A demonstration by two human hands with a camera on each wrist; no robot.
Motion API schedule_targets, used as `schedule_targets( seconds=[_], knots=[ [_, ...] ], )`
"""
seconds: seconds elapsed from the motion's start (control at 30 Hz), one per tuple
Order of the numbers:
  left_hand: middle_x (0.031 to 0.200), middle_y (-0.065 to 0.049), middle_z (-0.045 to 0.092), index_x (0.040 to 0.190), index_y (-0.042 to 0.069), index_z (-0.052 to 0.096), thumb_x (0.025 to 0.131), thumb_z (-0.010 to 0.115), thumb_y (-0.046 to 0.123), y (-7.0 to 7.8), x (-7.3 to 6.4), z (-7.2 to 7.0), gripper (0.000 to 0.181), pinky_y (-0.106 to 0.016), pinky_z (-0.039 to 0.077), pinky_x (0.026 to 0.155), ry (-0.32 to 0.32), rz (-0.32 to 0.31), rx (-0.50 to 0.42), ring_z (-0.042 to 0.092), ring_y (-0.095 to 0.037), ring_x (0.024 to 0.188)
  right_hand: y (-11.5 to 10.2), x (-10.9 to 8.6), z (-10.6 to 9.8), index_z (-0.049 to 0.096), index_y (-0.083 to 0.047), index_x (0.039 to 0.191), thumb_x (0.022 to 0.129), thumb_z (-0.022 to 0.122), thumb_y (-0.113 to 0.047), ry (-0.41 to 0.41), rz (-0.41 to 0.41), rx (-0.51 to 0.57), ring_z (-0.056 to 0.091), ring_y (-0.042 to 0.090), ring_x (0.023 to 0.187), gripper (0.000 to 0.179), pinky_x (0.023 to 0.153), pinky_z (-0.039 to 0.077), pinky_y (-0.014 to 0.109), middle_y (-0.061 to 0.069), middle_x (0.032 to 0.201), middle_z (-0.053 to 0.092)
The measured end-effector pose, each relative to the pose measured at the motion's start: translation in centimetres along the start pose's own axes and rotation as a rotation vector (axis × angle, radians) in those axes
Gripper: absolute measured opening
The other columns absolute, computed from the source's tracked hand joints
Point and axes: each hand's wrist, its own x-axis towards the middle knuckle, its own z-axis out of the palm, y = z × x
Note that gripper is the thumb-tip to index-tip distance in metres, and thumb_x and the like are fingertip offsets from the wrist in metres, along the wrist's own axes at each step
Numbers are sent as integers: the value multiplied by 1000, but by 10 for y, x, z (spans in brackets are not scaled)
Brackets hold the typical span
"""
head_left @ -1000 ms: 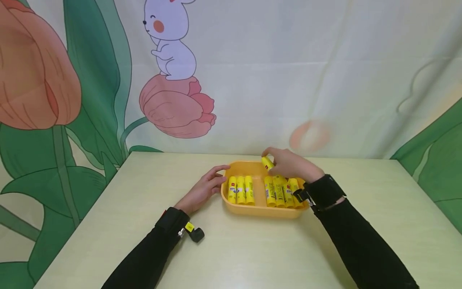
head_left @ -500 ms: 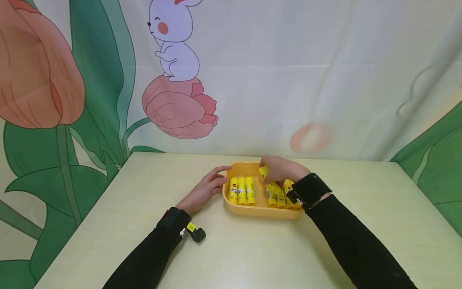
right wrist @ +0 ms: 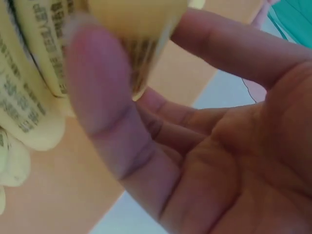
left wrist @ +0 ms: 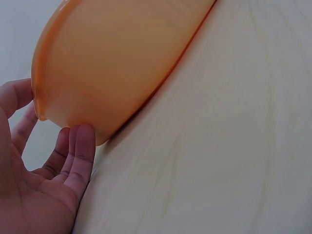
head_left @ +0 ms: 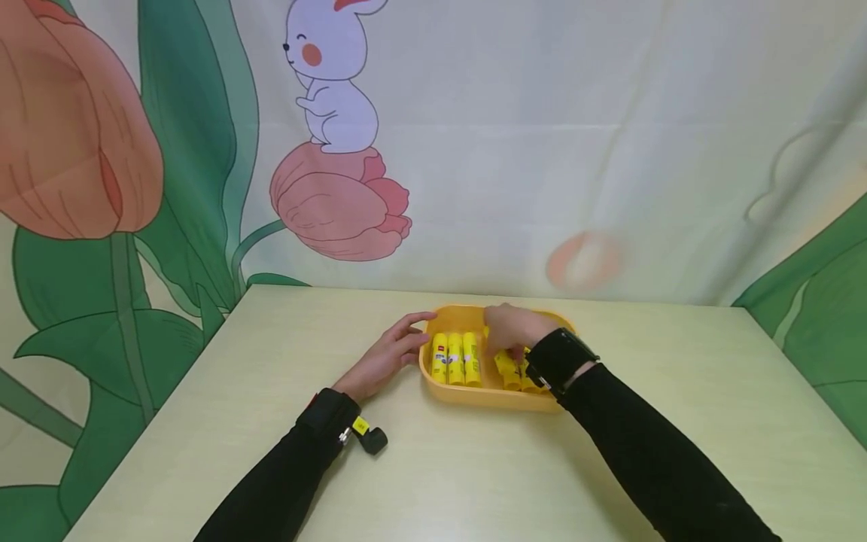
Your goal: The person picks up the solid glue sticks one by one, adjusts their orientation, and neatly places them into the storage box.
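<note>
A yellow-orange plastic tray (head_left: 488, 397) holds several yellow glue sticks. Three glue sticks (head_left: 456, 360) lie side by side in its left part. Another group of glue sticks (head_left: 508, 373) lies on the right, partly covered by my right hand (head_left: 520, 329). That hand reaches down inside the tray and pinches one glue stick (right wrist: 141, 22) between thumb and forefinger, seen close up in the right wrist view. My left hand (head_left: 388, 354) is at the tray's left end. In the left wrist view its fingertips (left wrist: 84, 139) touch the outer end wall, fingers loosely extended.
The tray stands on a pale wooden table (head_left: 433, 467), near its back edge. Behind hangs a cloth backdrop (head_left: 501, 150) printed with tulips and a rabbit. Each wrist wears a black strap with a small camera (head_left: 372, 440).
My right hand, pinching the glue stick, has moved lower into the tray and slightly left over the right-hand group. My left hand has stayed at the tray's left end.
</note>
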Motion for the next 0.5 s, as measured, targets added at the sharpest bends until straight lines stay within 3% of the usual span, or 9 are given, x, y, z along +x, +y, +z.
schedule_targets(
  seconds=[0.1, 0.2, 0.37, 0.5],
  knots=[
    [144, -15, 48, 155, 24, 44, 110, 53, 33, -1, 0, -1, 47, -32, 52, 103, 0, 5, 3, 56, -29, 123, -3, 2, 4, 60, 1, 119, 91, 80, -11, -5, 19, -8, 49, 17, 47, 36, 46, 41, 25, 9, 77, 58],
    [142, -14, 49, 154, 26, 46, 109, 54, 34, -1, 1, -1, 46, -33, 52, 103, 1, 4, -4, 56, -29, 123, -6, 4, 7, 64, -1, 109, 89, 83, -15, 14, 17, -40, 47, 16, 50, 30, 47, 38, 24, 7, 74, 57],
    [141, -14, 50, 154, 27, 46, 110, 54, 31, 0, 1, -1, 45, -33, 51, 104, 2, -1, -17, 56, -29, 123, -8, 4, 11, 64, -2, 108, 89, 83, -16, 57, -11, -115, 55, 21, 70, 30, 61, 43, 29, 9, 85, 61],
    [140, -15, 50, 153, 28, 46, 111, 51, 28, 0, 1, -1, 42, -33, 51, 103, 4, -6, -19, 56, -30, 122, -9, 4, 14, 64, -1, 110, 90, 81, -12, 73, -22, -108, 58, 25, 81, 29, 73, 49, 33, 10, 92, 62]
  ],
)
